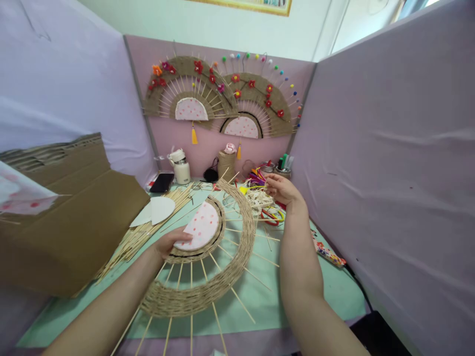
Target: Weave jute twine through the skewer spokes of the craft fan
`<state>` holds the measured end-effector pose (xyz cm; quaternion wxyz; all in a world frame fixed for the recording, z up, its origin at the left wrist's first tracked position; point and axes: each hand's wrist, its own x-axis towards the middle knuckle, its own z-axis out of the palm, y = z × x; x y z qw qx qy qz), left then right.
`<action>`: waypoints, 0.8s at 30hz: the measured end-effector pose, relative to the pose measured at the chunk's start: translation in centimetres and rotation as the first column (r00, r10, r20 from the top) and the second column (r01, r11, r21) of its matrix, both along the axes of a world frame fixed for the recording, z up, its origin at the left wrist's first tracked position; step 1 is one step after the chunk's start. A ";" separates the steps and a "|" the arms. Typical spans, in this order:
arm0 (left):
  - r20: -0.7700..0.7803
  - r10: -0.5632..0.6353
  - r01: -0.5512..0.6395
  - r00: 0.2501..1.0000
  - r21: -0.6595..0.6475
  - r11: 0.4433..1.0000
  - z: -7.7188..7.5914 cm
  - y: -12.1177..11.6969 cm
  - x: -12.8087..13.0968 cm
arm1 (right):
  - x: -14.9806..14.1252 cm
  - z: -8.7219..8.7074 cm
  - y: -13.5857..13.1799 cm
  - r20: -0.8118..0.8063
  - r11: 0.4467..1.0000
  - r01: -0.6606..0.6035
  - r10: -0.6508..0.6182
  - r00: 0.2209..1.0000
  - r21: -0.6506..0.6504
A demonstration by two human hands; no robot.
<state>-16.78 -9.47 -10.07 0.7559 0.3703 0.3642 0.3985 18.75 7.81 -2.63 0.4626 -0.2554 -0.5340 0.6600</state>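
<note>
A half-round fan of wooden sticks woven with jute twine (218,277) lies on the green mat (297,301). Its middle is a pink dotted half-disc (203,225). My left hand (168,243) rests on the near edge of that disc, thumb pressing on it, fingers partly under it. My right hand (279,189) reaches to the far right of the mat. Its fingers are curled over a heap of coloured pipe cleaners (258,177) and pale raffia (260,199); whether they grip anything is unclear.
Brown cardboard sheets (74,217) lean at the left beside a bundle of loose sticks (144,232) and white half-discs (158,210). Two finished fans (222,94) hang on the back wall. A white bottle (181,167), twine spool (226,163), phone (162,182) and pen cups (284,168) stand behind.
</note>
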 end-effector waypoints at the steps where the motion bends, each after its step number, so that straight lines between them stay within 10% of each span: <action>1: -0.005 -0.004 0.004 1.000 -0.002 1.000 0.0 0.0 0.0 | 0.0 0.0 0.0 -0.008 1.000 0.001 -0.001 1.000 0.009; 24: -0.019 0.039 -0.038 0.999 0.034 0.999 -0.9 0.0 -0.5 | -6.1 -1.5 0.6 0.022 0.994 -0.065 0.067 0.998 -0.082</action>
